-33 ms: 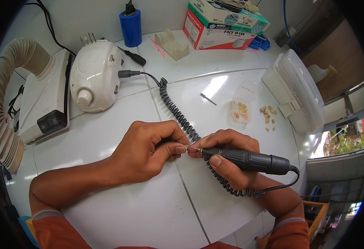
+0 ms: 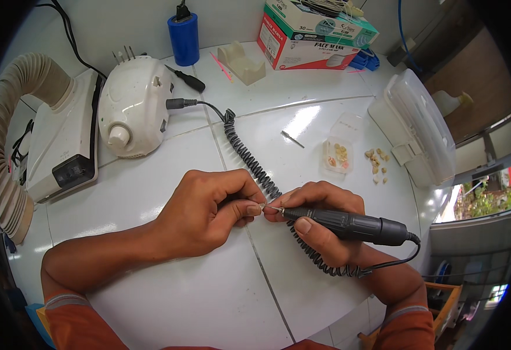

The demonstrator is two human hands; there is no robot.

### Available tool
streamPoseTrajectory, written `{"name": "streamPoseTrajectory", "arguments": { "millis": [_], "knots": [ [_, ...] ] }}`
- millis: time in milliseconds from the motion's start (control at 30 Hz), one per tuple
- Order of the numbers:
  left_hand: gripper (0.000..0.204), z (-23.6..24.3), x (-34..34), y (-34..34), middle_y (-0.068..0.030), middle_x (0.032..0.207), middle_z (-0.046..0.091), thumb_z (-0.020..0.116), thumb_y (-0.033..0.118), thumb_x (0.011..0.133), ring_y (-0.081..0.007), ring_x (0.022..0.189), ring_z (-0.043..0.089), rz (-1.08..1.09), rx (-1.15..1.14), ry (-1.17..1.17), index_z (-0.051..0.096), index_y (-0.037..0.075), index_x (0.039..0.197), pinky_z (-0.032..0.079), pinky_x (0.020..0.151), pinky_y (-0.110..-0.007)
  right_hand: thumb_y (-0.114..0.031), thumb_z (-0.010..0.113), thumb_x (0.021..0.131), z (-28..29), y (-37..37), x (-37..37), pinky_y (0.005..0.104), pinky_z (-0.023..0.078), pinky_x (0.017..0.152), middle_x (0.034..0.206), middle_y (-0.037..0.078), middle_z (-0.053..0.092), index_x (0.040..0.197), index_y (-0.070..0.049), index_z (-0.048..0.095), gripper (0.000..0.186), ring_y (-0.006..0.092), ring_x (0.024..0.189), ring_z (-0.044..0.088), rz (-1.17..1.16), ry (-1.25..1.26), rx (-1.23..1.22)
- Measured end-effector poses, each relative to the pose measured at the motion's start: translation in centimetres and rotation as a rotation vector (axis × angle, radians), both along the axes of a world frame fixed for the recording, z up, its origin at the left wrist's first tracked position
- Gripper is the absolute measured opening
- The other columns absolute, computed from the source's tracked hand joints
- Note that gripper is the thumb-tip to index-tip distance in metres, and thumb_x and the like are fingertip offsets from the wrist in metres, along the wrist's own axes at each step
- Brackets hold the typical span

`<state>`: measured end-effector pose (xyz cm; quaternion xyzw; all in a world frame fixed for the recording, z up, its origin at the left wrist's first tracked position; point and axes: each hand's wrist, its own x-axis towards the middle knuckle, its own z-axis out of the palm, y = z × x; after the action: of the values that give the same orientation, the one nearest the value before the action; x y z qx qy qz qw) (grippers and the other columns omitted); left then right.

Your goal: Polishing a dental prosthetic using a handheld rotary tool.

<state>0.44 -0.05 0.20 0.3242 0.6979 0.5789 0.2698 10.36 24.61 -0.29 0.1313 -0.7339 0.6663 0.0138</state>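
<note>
My left hand (image 2: 209,213) pinches a small pale piece (image 2: 262,206) between thumb and fingers. My right hand (image 2: 331,227) grips a black rotary handpiece (image 2: 357,226); its thin metal bit (image 2: 274,208) meets or nearly meets the piece. A coiled black cord (image 2: 249,160) runs behind and beneath my hands, linking the handpiece to a white rounded control unit (image 2: 136,99). Beyond my hands lie a small metal bit (image 2: 292,139), an open clear box (image 2: 329,154) of small pale and pink pieces, and several loose pale pieces (image 2: 375,164).
On the white tiled table (image 2: 150,297): a white machine with ribbed hose (image 2: 2,111) at left; a black-handled tool (image 2: 192,80), blue cylinder (image 2: 183,42), cream holder (image 2: 241,64) and stacked mask boxes (image 2: 302,55) behind; a lidded plastic case (image 2: 407,128) at right.
</note>
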Motion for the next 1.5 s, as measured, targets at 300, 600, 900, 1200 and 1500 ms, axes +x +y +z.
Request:
{"name": "streamPoseTrajectory", "arguments": {
  "millis": [300, 600, 900, 1200, 1500],
  "knots": [
    [0.007, 0.0, 0.0, 0.0, -0.0088, 0.085, 0.076, 0.065, -0.004, 0.104, -0.0108, 0.079, 0.07, 0.001, -0.005, -0.002, 0.071, -0.007, 0.105, 0.058, 0.073, -0.027, -0.008, 0.064, 0.099, 0.9, 0.0, 0.0, 0.0486, 0.062, 0.105, 0.118, 0.028, 0.076, 0.12, 0.011, 0.064, 0.029, 0.0341, 0.115, 0.078, 0.035, -0.055, 0.046],
    [0.006, 0.4, 0.2, -0.2, -0.0096, 0.088, 0.077, 0.065, -0.003, 0.106, -0.0124, 0.083, 0.074, 0.025, -0.035, -0.031, 0.07, -0.007, 0.106, 0.06, 0.078, -0.027, -0.014, 0.065, 0.104, -0.1, 0.1, 0.1, 0.0431, 0.062, 0.105, 0.117, 0.027, 0.079, 0.125, 0.011, 0.065, 0.032, 0.0316, 0.117, 0.079, -0.027, -0.033, -0.198],
    [0.009, -0.6, -0.2, -0.1, -0.0117, 0.104, 0.078, 0.071, -0.003, 0.104, -0.0153, 0.096, 0.076, -0.007, 0.029, -0.073, 0.069, -0.005, 0.112, 0.062, 0.087, -0.029, -0.009, 0.059, 0.104, -0.4, 2.1, -1.6, 0.0543, 0.062, 0.109, 0.114, 0.029, 0.074, 0.129, 0.011, 0.06, 0.032, 0.0402, 0.119, 0.076, -0.056, -0.132, -0.547],
    [0.014, 0.2, -0.7, -1.0, -0.0087, 0.105, 0.078, 0.08, -0.01, 0.093, -0.0179, 0.096, 0.078, 0.076, -0.013, 0.476, 0.077, 0.0, 0.104, 0.063, 0.084, -0.032, -0.008, 0.064, 0.103, 0.3, 2.0, -2.0, 0.0444, 0.065, 0.102, 0.114, 0.028, 0.077, 0.125, 0.013, 0.065, 0.031, 0.0325, 0.109, 0.08, -0.122, -0.151, -0.558],
    [0.033, 1.0, -0.8, -0.3, -0.0109, 0.099, 0.076, 0.078, -0.012, 0.075, -0.0263, 0.087, 0.075, 0.011, -0.275, 1.198, 0.081, 0.007, 0.102, 0.061, 0.075, -0.036, -0.011, 0.068, 0.102, 1.1, 1.8, -1.2, 0.0398, 0.066, 0.098, 0.107, 0.024, 0.08, 0.122, 0.011, 0.069, 0.029, 0.0273, 0.103, 0.081, -0.122, -0.072, -0.443]
  ]
}}
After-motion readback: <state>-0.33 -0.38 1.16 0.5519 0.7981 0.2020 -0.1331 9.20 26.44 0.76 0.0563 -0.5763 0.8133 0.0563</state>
